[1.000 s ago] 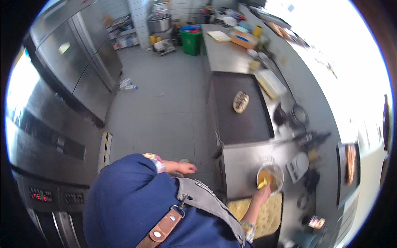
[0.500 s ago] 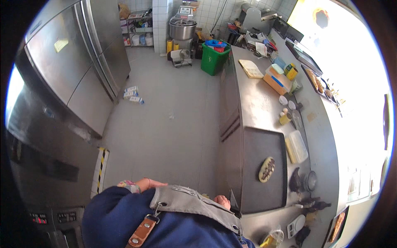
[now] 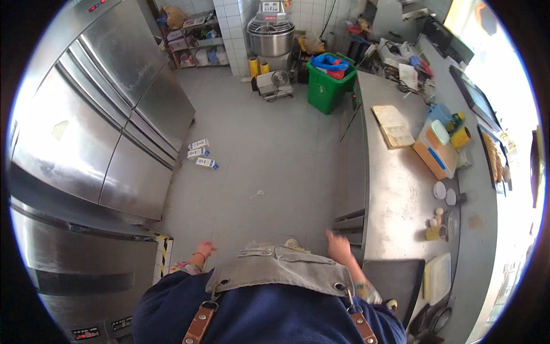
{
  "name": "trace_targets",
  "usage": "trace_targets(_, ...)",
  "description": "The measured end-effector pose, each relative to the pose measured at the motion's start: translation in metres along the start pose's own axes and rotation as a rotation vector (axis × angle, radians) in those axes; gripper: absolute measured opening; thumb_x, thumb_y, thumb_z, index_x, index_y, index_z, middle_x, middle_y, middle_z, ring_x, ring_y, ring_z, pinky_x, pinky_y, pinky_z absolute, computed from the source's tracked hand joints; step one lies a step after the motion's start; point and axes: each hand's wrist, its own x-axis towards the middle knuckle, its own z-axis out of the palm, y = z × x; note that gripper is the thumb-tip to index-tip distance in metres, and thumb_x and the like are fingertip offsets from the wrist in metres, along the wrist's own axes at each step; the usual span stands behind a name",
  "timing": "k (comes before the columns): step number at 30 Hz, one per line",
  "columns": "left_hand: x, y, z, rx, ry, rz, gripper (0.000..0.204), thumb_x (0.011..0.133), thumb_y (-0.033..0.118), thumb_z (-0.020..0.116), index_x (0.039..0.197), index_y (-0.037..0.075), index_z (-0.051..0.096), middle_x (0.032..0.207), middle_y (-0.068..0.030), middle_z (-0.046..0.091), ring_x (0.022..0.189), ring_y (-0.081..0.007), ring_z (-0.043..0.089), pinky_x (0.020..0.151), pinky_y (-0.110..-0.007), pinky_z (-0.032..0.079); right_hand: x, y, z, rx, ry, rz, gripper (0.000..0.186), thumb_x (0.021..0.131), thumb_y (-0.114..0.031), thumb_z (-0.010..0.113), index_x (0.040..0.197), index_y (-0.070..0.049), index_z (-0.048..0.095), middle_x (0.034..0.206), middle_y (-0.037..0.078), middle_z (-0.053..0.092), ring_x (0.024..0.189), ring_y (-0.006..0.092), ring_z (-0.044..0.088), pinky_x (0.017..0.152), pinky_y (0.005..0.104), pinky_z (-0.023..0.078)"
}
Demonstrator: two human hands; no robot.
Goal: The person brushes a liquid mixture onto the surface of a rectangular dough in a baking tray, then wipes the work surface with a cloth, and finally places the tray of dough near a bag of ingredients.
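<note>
My left hand (image 3: 204,250) hangs low in front of my apron, a thin band at the wrist and its fingers loosely apart, with nothing in them. My right hand (image 3: 339,249) is out beside the steel counter, near a gap in the cabinet front (image 3: 350,222). One finger stretches forward and the others are partly hidden; I see nothing held. Next to my right forearm, a dark baking tray (image 3: 395,281) lies on the counter. A small part of the long topped bread (image 3: 392,304) shows on it, mostly hidden by my sleeve.
Steel refrigerators (image 3: 86,137) line the left. Several blue-and-white cartons (image 3: 199,153) lie on the floor. Ahead stand a spiral mixer (image 3: 271,40) and a green bin (image 3: 329,89). An open notebook (image 3: 393,126), a plastic box (image 3: 436,150) and a lidded container (image 3: 437,278) occupy the counter.
I have moved and turned, so the counter and tray sit lower in view. The bread is now mostly covered by my arm. Both hands have come farther out from my apron.
</note>
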Motion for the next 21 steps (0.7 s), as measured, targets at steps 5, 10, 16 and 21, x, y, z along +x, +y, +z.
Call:
trace_targets(5, 0.04, 0.023, -0.005, -0.001, -0.106, -0.207, 0.031, 0.091, 0.027, 0.057, 0.109, 0.002, 0.059, 0.099, -0.0128, 0.067, 0.083, -0.0223, 0.065, 0.079, -0.042, 0.049, 0.249, 0.01, -0.154, -0.005, 0.106, -0.154, 0.039, 0.084, -0.006, 0.054, 0.123, -0.008, 0.052, 0.11, 0.014, 0.061, 0.101, 0.0314, 0.06, 0.086, 0.0441, 0.048)
trace_targets(10, 0.142, 0.115, -0.006, 0.118, -0.208, -0.216, 0.034, 0.091, 0.032, 0.057, 0.097, -0.001, 0.062, 0.089, -0.0154, 0.067, 0.078, -0.0247, 0.064, 0.073, -0.044, 0.049, 0.411, 0.043, -0.199, 0.303, 0.301, -0.293, 0.031, 0.086, -0.012, 0.055, 0.117, -0.012, 0.057, 0.099, 0.011, 0.065, 0.095, 0.032, 0.062, 0.083, 0.044, 0.049)
trace_targets(16, 0.414, 0.474, -0.059, 0.431, -0.021, 0.287, 0.044, 0.088, 0.04, 0.057, 0.085, -0.003, 0.066, 0.073, -0.0172, 0.064, 0.067, -0.0271, 0.062, 0.064, -0.047, 0.049, 0.483, 0.157, -0.129, 0.403, 0.082, 0.234, 0.014, 0.086, -0.019, 0.057, 0.097, -0.011, 0.062, 0.086, 0.014, 0.067, 0.08, 0.0368, 0.065, 0.07, 0.0483, 0.051)
trace_targets(21, 0.461, 0.928, -0.039, -0.038, -0.032, 0.557, 0.05, 0.092, 0.043, 0.056, 0.125, 0.005, 0.055, 0.113, -0.01, 0.065, 0.093, -0.0215, 0.065, 0.078, -0.037, 0.053, 0.537, 0.261, -0.091, 0.679, 0.258, 0.639, 0.021, 0.085, -0.015, 0.056, 0.106, -0.01, 0.057, 0.096, 0.017, 0.064, 0.083, 0.0407, 0.063, 0.068, 0.0509, 0.051)
